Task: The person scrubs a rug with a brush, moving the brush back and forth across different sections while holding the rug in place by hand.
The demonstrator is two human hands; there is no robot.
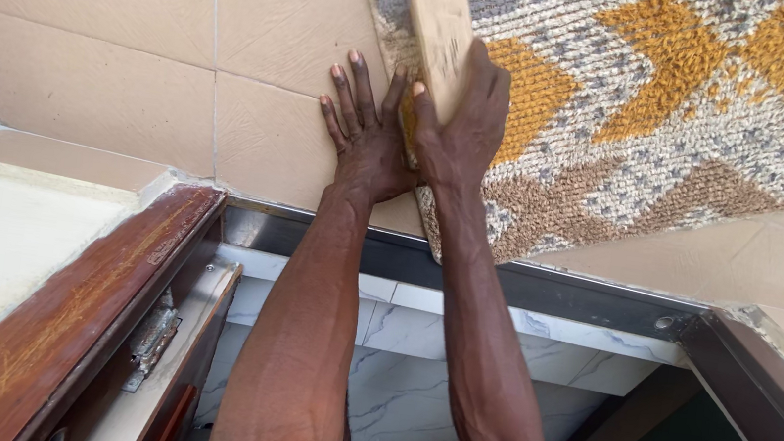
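Right hand (pixel 464 125): fingers closed around a pale wooden scrubbing brush (pixel 440 32), pressed on the corner of a grey, mustard and brown woven rug (pixel 685 107). Left hand (pixel 367 138): fingers spread flat on beige floor tiles (pixel 114 47), beside the rug edge. Brown wooden door frame (pixel 72 311) below.
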